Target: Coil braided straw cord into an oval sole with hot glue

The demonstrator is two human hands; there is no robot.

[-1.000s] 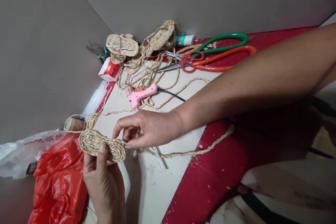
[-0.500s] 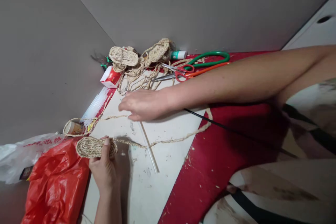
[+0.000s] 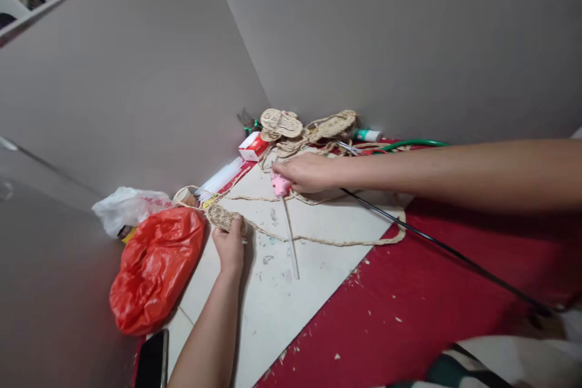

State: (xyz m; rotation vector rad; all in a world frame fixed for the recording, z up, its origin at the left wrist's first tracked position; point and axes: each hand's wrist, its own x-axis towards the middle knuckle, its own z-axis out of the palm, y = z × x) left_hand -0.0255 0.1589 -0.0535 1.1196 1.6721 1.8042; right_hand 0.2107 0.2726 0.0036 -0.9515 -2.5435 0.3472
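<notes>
Grey walls (image 3: 136,73) meet behind the white board (image 3: 268,303), where the left hand (image 3: 228,245) has got the right end of a woven straw oval (image 3: 219,217) pinched, long axis slanting down-right, with the right hand (image 3: 311,173) curled snugly round a pink glue gun (image 3: 280,185) up-right of it.

A red tabletop (image 3: 386,315), littered with pale scraps (image 3: 337,356), carries a white board (image 3: 268,303); braided cord (image 3: 345,244) crosses both surfaces, and translucent sticks (image 3: 222,177), a red-and-white box (image 3: 253,146) and a dark phone (image 3: 153,361) lie alongside
</notes>
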